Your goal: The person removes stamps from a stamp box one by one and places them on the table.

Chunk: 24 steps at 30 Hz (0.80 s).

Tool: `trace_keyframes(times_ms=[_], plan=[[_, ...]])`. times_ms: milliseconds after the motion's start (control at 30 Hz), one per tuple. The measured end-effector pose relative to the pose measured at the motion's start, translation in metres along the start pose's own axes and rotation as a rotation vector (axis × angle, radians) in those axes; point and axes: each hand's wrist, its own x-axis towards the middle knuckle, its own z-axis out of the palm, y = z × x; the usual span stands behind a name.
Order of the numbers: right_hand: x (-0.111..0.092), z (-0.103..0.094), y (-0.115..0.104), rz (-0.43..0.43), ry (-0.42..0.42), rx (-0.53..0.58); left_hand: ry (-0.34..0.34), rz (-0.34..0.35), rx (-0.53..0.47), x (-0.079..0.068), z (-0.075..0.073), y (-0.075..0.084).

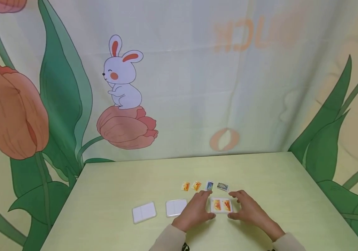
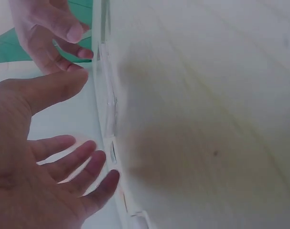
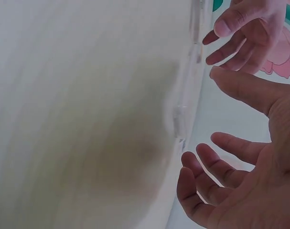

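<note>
A small white tray (image 1: 222, 212) lies flat on the table between the two hands. On it, side by side, are two orange picture cards, a left card (image 1: 217, 205) and a right card (image 1: 227, 205). At the tray's left side is my left hand (image 1: 197, 209), thumb and fingers spread apart, with nothing in its grasp. The right hand (image 1: 251, 211) mirrors it on the other side, its thumb tip close to the tray's lower right corner. In the left wrist view the left hand (image 2: 25, 176) shows relaxed, parted fingers; so does the right hand (image 3: 259, 191) in the right wrist view.
Behind the tray lie two loose orange cards (image 1: 185, 186), a blue card (image 1: 209, 184) and a grey-green card (image 1: 223, 186). Two blank white trays sit to the left, an outer tray (image 1: 144, 212) and an inner tray (image 1: 175, 207). A printed curtain (image 1: 179, 76) hangs behind the table (image 1: 103, 188).
</note>
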Motion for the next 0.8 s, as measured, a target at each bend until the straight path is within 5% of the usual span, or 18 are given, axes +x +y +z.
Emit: trace_keyframes(times_ms=[800], plan=[[0.016, 0.018, 0.011, 0.079, -0.059, -0.075, -0.017, -0.019, 0.065, 0.014, 0.016, -0.011]])
